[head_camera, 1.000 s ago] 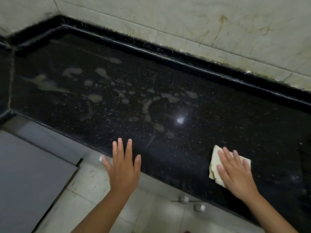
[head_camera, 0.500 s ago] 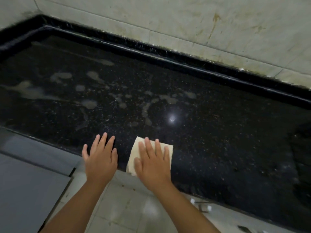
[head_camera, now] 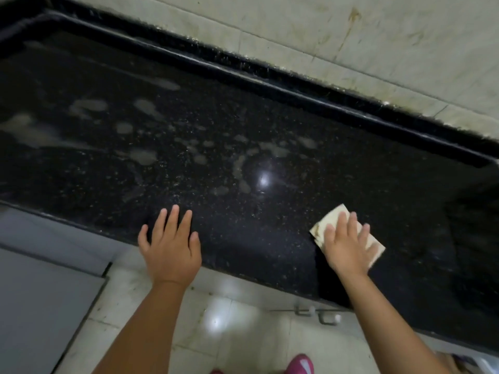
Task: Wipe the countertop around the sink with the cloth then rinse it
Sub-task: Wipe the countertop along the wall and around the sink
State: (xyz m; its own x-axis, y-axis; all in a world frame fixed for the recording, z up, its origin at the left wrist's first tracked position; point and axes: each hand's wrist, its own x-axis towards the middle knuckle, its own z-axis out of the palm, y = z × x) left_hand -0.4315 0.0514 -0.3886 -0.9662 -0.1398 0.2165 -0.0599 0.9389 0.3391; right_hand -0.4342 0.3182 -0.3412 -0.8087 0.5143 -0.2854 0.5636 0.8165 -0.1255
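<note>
A black speckled countertop [head_camera: 270,211] runs across the view, with pale wet smears [head_camera: 140,155] over its left and middle. A folded cream cloth [head_camera: 326,220], stained brown at one corner, lies flat near the counter's front edge on the right. My right hand [head_camera: 345,247] presses down on it with straight fingers. My left hand [head_camera: 170,247] rests flat on the front edge, fingers spread, well left of the cloth. No sink is in view.
A raised black lip [head_camera: 297,85] borders the counter's back, under a stained pale tiled wall [head_camera: 351,36]. Below the front edge are a pale tiled floor [head_camera: 229,333], grey cabinet fronts [head_camera: 40,306] at left, metal fittings [head_camera: 318,315], and pink footwear [head_camera: 299,365].
My right hand has slid the cloth from beside my left hand back to the right along the front edge. My left hand has stayed on the front edge.
</note>
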